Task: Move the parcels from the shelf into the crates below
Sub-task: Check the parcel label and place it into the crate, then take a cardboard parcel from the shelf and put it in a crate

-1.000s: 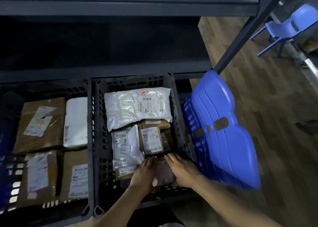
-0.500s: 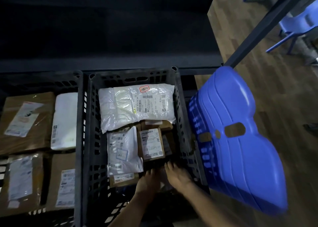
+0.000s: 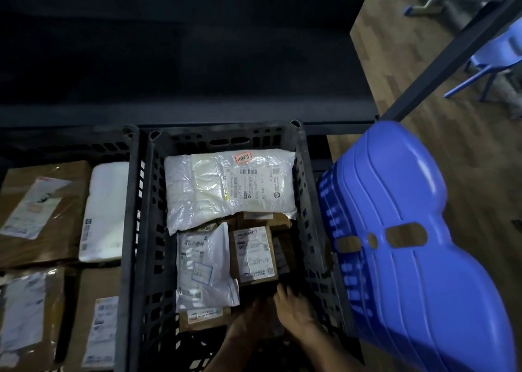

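Note:
A black slotted crate [image 3: 142, 230] stands on the floor under the dark shelf [image 3: 197, 112]. It holds a large white plastic parcel [image 3: 226, 185] at the back, a smaller white bag [image 3: 203, 261], a labelled brown box [image 3: 254, 256] and a flat brown parcel [image 3: 203, 316]. Both my hands reach down into the crate's front right corner. My left hand [image 3: 248, 318] holds the side of a small parcel [image 3: 272, 329] that lies mostly hidden in shadow. My right hand [image 3: 293, 309] rests on it with fingers stretched forward.
A second black crate [image 3: 84, 145] at the left holds several brown and white parcels. A blue plastic stool [image 3: 409, 244] lies tipped against the middle crate's right side. A slanted shelf post [image 3: 452, 47] and a blue chair [image 3: 494, 61] stand on the wooden floor at the right.
My hands have sunk with the small parcel from rim height down into the crate's front right corner. The view has moved closer and tilted down.

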{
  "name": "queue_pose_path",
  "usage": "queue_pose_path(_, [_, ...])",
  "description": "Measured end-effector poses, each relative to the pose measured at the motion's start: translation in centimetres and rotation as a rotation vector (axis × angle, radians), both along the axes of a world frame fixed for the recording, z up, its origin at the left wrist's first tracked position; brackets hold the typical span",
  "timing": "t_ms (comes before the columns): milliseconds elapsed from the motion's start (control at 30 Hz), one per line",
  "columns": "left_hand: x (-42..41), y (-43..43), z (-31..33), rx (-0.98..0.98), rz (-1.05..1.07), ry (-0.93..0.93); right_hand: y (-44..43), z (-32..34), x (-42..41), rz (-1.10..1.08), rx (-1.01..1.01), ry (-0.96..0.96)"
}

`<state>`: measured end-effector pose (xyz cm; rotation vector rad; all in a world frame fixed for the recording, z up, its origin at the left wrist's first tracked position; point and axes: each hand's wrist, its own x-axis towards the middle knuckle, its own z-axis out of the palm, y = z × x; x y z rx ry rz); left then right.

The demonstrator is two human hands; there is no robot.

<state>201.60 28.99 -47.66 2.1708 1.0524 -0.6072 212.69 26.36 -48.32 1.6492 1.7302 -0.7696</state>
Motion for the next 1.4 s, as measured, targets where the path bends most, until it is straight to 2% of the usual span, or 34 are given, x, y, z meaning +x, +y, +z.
queue_pose_path(67, [-0.9,0.1,1.5,0.060,0.005,0.061,0.1,1.7,0.1,0.038,-0.018,-0.012])
queue_pose_path(133, [-1.7,0.0,3.3,0.006,-0.067,0.137,0.4,4.2,0.0,0.079,-0.070,-0.047])
queue_pose_path(200, [-2.1,-0.3,5.6,0.047,-0.163,0.098,1.1,7.5,-0.2,0.093,-0.121,-0.073])
queue_pose_path(267, [-2.7,1.0,8.3,0.060,-0.172,0.125,2.2,11.2,-0.3,0.110,-0.136,-0.070])
queue_pose_path(367, [-4.3,3.8,13.4,0.153,-0.152,0.068,4.2,16.4,-0.3,0.088,0.013,0.001])
queue_pose_path(533, [-8.2,11.0,23.4,0.535,-0.039,0.004,9.1,24.2,-0.6,0.107,0.406,0.067])
queue_pose_path(733, [-12.8,18.6,32.0,0.769,0.113,-0.018,15.9,31.4,-3.1,0.048,0.673,0.166])
queue_pose_path(1033, [-18.2,27.3,40.8,0.950,0.153,-0.106,25.3,40.7,-9.5,-0.044,0.930,0.175])
queue_pose_path(1400, [-22.7,37.8,45.9,1.019,0.058,-0.135,35.3,46.5,-14.7,-0.191,1.047,0.086])
